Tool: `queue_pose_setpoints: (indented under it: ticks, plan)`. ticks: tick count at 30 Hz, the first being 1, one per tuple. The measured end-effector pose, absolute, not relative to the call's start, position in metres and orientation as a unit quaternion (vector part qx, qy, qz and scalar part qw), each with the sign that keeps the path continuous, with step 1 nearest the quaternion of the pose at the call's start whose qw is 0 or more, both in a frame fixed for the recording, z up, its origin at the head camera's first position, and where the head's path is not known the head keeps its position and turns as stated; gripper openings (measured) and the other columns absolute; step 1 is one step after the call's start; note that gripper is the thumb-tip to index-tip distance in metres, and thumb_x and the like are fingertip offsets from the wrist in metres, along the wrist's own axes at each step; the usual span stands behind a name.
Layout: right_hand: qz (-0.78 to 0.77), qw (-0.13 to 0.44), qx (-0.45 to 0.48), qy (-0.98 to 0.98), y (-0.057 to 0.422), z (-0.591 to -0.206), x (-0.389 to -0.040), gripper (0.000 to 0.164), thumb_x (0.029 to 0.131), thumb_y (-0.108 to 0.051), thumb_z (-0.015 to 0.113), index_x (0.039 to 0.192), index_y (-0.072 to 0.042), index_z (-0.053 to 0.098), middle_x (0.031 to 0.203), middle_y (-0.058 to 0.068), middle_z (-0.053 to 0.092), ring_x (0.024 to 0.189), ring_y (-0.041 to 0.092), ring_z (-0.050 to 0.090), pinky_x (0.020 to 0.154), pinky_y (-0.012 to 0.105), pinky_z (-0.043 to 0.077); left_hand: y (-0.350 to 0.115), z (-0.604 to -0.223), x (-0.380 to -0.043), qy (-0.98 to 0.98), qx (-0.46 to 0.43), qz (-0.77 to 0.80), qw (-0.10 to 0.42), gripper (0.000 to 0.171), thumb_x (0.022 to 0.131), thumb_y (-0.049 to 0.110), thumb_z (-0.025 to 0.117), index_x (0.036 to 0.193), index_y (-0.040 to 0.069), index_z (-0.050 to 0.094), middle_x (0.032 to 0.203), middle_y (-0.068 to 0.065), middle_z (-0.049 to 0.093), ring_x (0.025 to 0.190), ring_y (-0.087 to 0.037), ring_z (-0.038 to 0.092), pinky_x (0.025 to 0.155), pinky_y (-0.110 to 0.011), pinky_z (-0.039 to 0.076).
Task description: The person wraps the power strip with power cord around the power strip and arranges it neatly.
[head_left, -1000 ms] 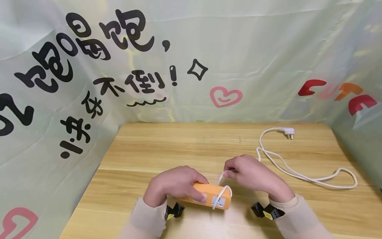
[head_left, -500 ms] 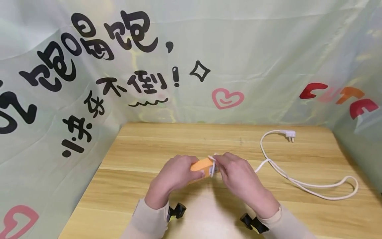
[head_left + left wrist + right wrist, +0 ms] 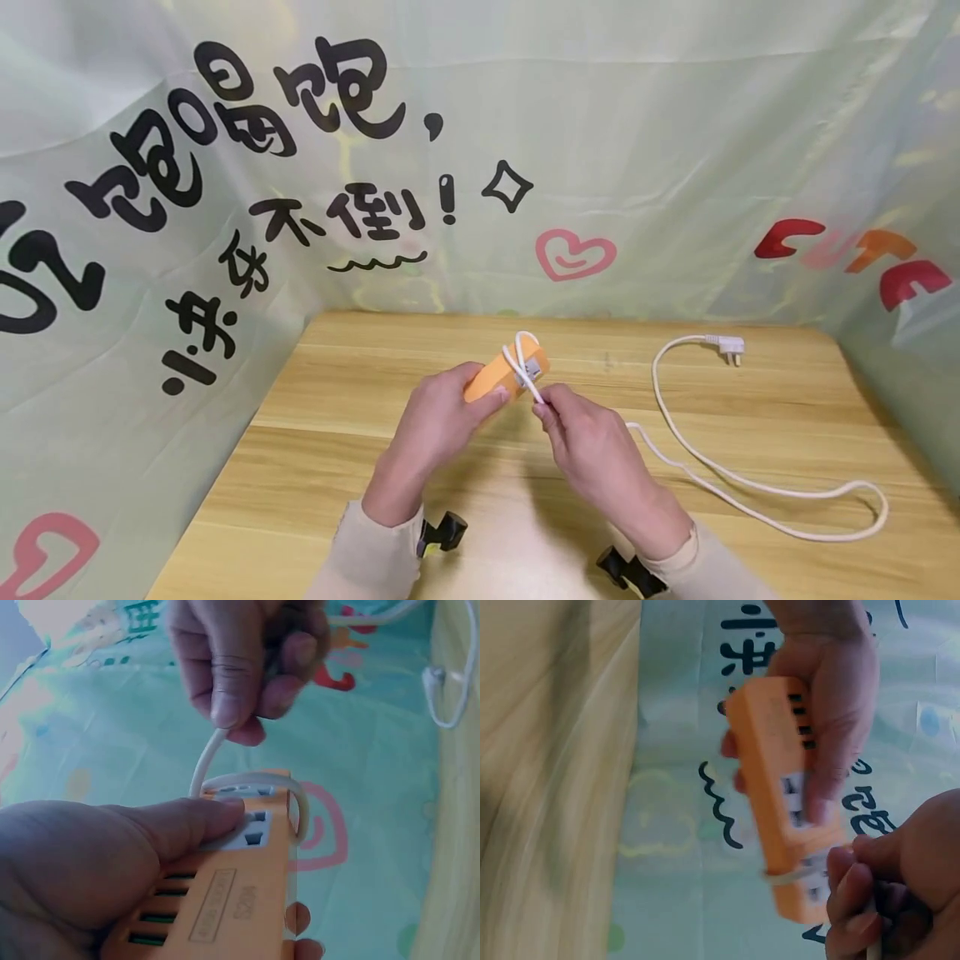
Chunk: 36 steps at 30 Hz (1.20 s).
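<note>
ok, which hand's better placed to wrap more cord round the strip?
Right hand, I'd say: it pinches the cord near the strip, and the plug lies off to that side. The left hand grips the strip, so better for steadying.

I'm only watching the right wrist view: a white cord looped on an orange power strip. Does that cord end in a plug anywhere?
Observer: Yes. The head view shows a white plug lying near the far edge of the wooden table.
Visitor: Is everything leading to it pulled tight?
Observer: No. In the head view, the cord lies slack, in a long bend on the table's right side.
Visitor: Does the person wear long sleeves?
Observer: Yes, pale beige; the head view shows the left sleeve.
</note>
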State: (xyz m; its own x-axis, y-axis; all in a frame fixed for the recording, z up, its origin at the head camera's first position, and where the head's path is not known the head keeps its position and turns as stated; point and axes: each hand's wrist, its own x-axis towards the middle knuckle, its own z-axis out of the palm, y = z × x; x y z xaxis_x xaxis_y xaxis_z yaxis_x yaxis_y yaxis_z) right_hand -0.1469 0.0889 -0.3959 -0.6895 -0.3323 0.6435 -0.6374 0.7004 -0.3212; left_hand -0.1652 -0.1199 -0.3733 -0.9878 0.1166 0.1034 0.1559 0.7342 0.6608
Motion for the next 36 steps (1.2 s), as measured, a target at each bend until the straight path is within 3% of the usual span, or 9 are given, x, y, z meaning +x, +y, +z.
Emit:
queue_pose_setpoints:
  ticks: [6, 8, 12, 16, 19, 23, 30, 34, 36]
  plan:
    - [0.299, 0.311, 0.305, -0.849, 0.087, -0.401, -0.15, 0.044, 0.11, -0.045, 0.046, 0.083, -0.014, 0.063, 0.06, -0.014, 0.036, 0.053, -0.004, 0.028, 0.046, 0.015, 0.027, -0.134, -0.363, -0.166, -0.895, -0.035, -0.445, 0.014, 0.036, 0.096, 0.043, 0.076, 0.123, 0.018, 0.075, 0.09, -0.001, 0.07, 0.074, -0.019, 0.062, 0.066, -0.034, 0.052]
    - [0.305, 0.297, 0.306, -0.851, 0.088, -0.401, -0.149, 0.04, 0.109, -0.042, 0.05, 0.082, -0.016, 0.065, 0.061, -0.014, 0.037, 0.053, -0.004, 0.03, 0.047, 0.015, 0.029, -0.14, -0.36, -0.168, -0.872, -0.028, -0.489, 0.007, 0.034, 0.096, 0.041, 0.077, 0.122, 0.018, 0.075, 0.091, -0.003, 0.072, 0.073, -0.02, 0.065, 0.066, -0.035, 0.055]
    - [0.324, 0.253, 0.313, -0.856, 0.093, -0.397, -0.15, 0.009, 0.103, -0.012, 0.067, 0.097, -0.014, 0.073, 0.074, -0.011, 0.056, 0.064, 0.0, 0.047, 0.057, 0.022, 0.045, -0.15, -0.358, -0.172, -0.827, -0.046, -0.56, -0.023, 0.031, 0.097, 0.033, 0.078, 0.122, 0.015, 0.076, 0.095, -0.007, 0.074, 0.073, -0.021, 0.069, 0.068, -0.036, 0.058]
    - [0.333, 0.199, 0.329, -0.861, 0.101, -0.393, -0.153, 0.024, 0.097, 0.005, 0.068, 0.113, -0.01, 0.077, 0.086, -0.008, 0.064, 0.077, 0.002, 0.055, 0.068, 0.029, 0.054, -0.155, -0.358, -0.175, -0.796, -0.071, -0.598, -0.056, 0.031, 0.098, 0.028, 0.077, 0.124, 0.012, 0.076, 0.098, -0.009, 0.075, 0.077, -0.022, 0.07, 0.071, -0.036, 0.059]
    - [0.335, 0.169, 0.326, -0.868, 0.106, -0.392, -0.158, 0.02, 0.098, 0.002, 0.069, 0.108, -0.013, 0.077, 0.085, -0.011, 0.064, 0.077, 0.001, 0.056, 0.068, 0.029, 0.054, -0.157, -0.359, -0.176, -0.781, -0.088, -0.613, -0.085, 0.031, 0.098, 0.026, 0.077, 0.124, 0.01, 0.076, 0.099, -0.009, 0.075, 0.08, -0.022, 0.07, 0.072, -0.035, 0.059]
    - [0.35, 0.129, 0.296, -0.879, 0.115, -0.393, -0.166, 0.014, 0.101, -0.013, 0.071, 0.091, -0.022, 0.073, 0.073, -0.016, 0.056, 0.065, -0.001, 0.048, 0.058, 0.025, 0.045, -0.159, -0.363, -0.178, -0.759, -0.107, -0.628, -0.132, 0.037, 0.094, 0.021, 0.08, 0.127, 0.008, 0.073, 0.099, -0.01, 0.075, 0.079, -0.02, 0.07, 0.068, -0.033, 0.059]
    - [0.361, 0.078, 0.216, -0.904, 0.129, -0.406, -0.184, 0.038, 0.097, -0.032, 0.077, 0.067, -0.02, 0.056, 0.059, -0.013, 0.031, 0.054, 0.002, 0.028, 0.052, 0.023, 0.028, -0.162, -0.371, -0.179, -0.729, -0.152, -0.637, -0.199, 0.045, 0.091, 0.014, 0.082, 0.132, 0.003, 0.067, 0.096, -0.01, 0.072, 0.073, -0.019, 0.068, 0.063, -0.03, 0.058]
    - [0.388, 0.036, 0.225, -0.893, 0.138, -0.408, -0.191, 0.038, 0.099, -0.032, 0.075, 0.068, -0.02, 0.056, 0.06, -0.012, 0.032, 0.056, 0.003, 0.03, 0.054, 0.023, 0.029, -0.162, -0.374, -0.18, -0.72, -0.196, -0.634, -0.202, 0.044, 0.095, 0.014, 0.078, 0.136, 0.004, 0.065, 0.104, -0.01, 0.072, 0.083, -0.02, 0.068, 0.07, -0.029, 0.058]
    - [0.41, 0.002, 0.261, -0.874, 0.145, -0.406, -0.193, 0.029, 0.103, -0.027, 0.069, 0.075, -0.021, 0.063, 0.066, -0.013, 0.044, 0.061, 0.003, 0.039, 0.058, 0.024, 0.036, -0.164, -0.375, -0.181, -0.717, -0.21, -0.634, -0.199, 0.045, 0.095, 0.012, 0.077, 0.138, 0.005, 0.065, 0.109, -0.01, 0.072, 0.091, -0.021, 0.067, 0.075, -0.03, 0.058]
